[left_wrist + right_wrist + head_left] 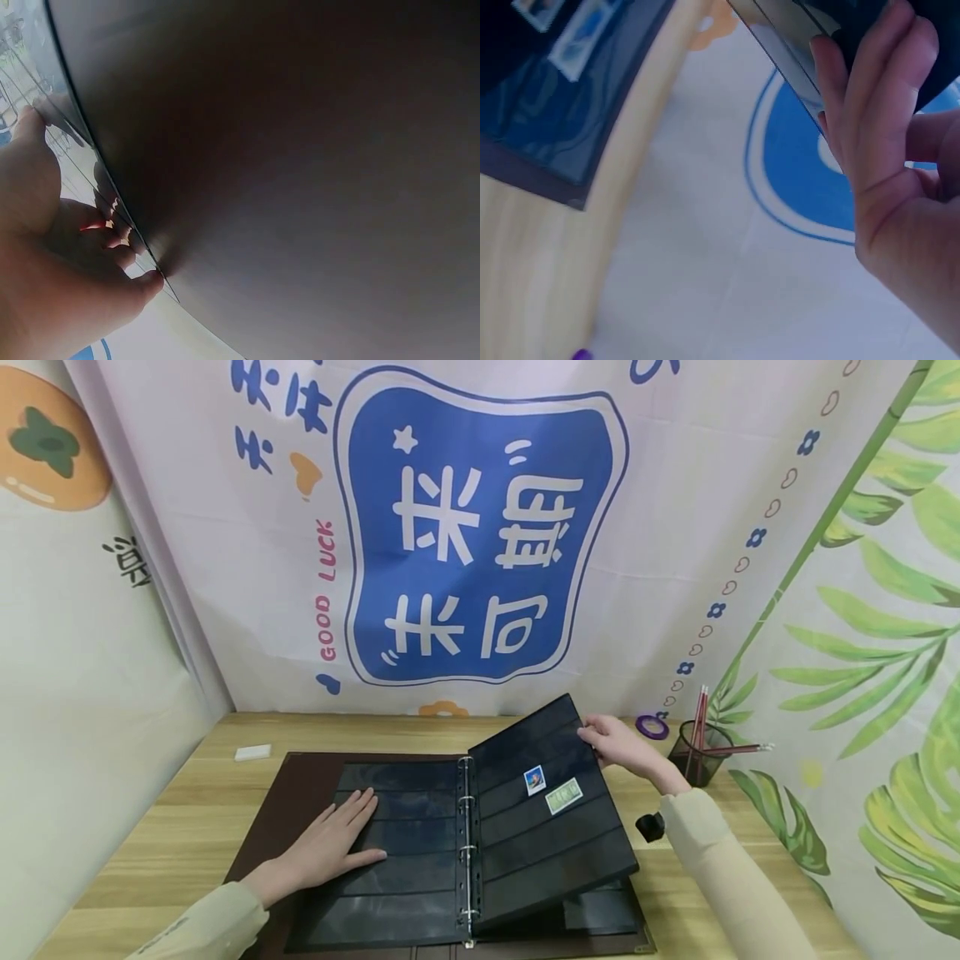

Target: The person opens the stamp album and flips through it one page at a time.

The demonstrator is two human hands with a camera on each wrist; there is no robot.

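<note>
A stamp album [258,827] with a dark brown cover lies spread on the table, its black strip pages held by metal rings [468,850] down the middle. My left hand [330,839] rests flat on the left page [412,906], fingers spread; the left wrist view shows that hand [67,255] against the dark page surface. My right hand [618,745] pinches the outer edge of a raised, tilted stack of right-hand pages [540,860]. On its top page sit a small blue stamp [535,780] and a green stamp [564,796]. In the right wrist view, stamps [585,34] show on a lower page.
A white eraser-like block [252,752] lies at the back left. At the back right stand a purple tape roll [652,727] and a black mesh holder [693,768] with several pencils. Printed cloth hangs behind the table, and a leafy one at the right.
</note>
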